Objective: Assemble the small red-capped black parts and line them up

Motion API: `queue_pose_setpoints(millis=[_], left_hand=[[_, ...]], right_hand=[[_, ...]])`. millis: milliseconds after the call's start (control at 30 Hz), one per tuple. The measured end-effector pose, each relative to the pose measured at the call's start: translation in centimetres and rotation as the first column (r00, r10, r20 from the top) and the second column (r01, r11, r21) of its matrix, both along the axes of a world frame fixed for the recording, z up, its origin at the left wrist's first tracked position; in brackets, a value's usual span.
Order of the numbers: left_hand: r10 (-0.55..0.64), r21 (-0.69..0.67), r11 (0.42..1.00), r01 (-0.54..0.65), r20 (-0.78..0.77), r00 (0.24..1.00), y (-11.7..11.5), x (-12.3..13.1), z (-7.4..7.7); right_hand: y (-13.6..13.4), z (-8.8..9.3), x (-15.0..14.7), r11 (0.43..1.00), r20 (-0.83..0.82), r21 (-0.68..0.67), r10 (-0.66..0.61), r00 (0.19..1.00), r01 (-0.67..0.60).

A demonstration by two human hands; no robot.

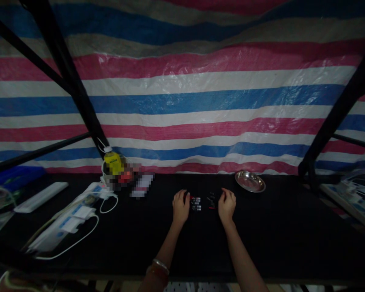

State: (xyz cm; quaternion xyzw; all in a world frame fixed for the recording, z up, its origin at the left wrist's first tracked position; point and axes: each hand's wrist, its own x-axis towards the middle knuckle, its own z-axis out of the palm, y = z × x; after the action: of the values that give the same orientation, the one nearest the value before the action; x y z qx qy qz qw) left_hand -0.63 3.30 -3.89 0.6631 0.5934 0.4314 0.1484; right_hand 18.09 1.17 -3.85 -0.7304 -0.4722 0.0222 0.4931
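My left hand point(180, 207) rests palm down on the black table, its fingers lightly curved and apart from the thumb. Close beside its thumb lie small shiny metal cylinders point(196, 208), some with red parts. My right hand point(226, 205) rests opposite, thumb and fingers slightly spread, holding nothing that I can see. Between the hands, nearer the right one, are several tiny dark pieces point(212, 198) and a small red piece point(211, 208). They are too small and dim to name exactly. Both hands frame this group of parts.
A round metal dish point(250, 181) stands behind my right hand. To the left are a yellow bottle point(113, 161), a white power strip point(65, 221) with cables, and a long white box point(41, 197). Black frame posts point(331, 113) and a striped tarp point(200, 97) close off the back.
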Motion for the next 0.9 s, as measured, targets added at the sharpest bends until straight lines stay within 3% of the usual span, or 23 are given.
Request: queue_pose_setpoints(millis=[100,167,433,567,667,800,900], left_hand=[[0.083,-0.065,0.996,-0.067,0.296,0.952,0.7,-0.8,-0.5],[0.113,-0.077,0.993,-0.090,0.392,0.913,0.8,-1.2,-0.7],[0.054,0.007,0.998,-0.062,0.410,0.911,0.8,-1.1,-1.2],[0.029,0.123,0.991,-0.055,0.207,0.978,-0.1,-0.8,-0.2],[-0.055,0.214,0.974,0.070,-0.074,0.996,-1.4,-0.1,1.0],[-0.242,0.203,0.916,0.347,-0.412,0.878,-2.8,1.9,1.8],[-0.348,0.147,0.859,0.490,-0.534,0.770,-3.1,3.6,1.7]], right_hand=[[0.0,-0.3,0.9,0.999,-0.072,-0.030,-0.033,0.997,0.031],[0.0,-0.6,1.1,0.997,-0.116,-0.062,-0.049,0.992,0.042],[0.3,-1.5,1.4,0.999,-0.152,-0.027,0.013,0.988,-0.017],[0.0,-1.9,1.6,0.995,-0.181,0.013,0.098,0.979,-0.097],[-1.0,-2.0,1.9,0.983,-0.223,0.056,0.182,0.958,-0.173],[-2.5,-2.0,2.2,0.962,-0.202,0.045,0.273,0.941,-0.270],[-3.1,-1.9,2.2,0.958,-0.174,0.014,0.286,0.942,-0.288]])
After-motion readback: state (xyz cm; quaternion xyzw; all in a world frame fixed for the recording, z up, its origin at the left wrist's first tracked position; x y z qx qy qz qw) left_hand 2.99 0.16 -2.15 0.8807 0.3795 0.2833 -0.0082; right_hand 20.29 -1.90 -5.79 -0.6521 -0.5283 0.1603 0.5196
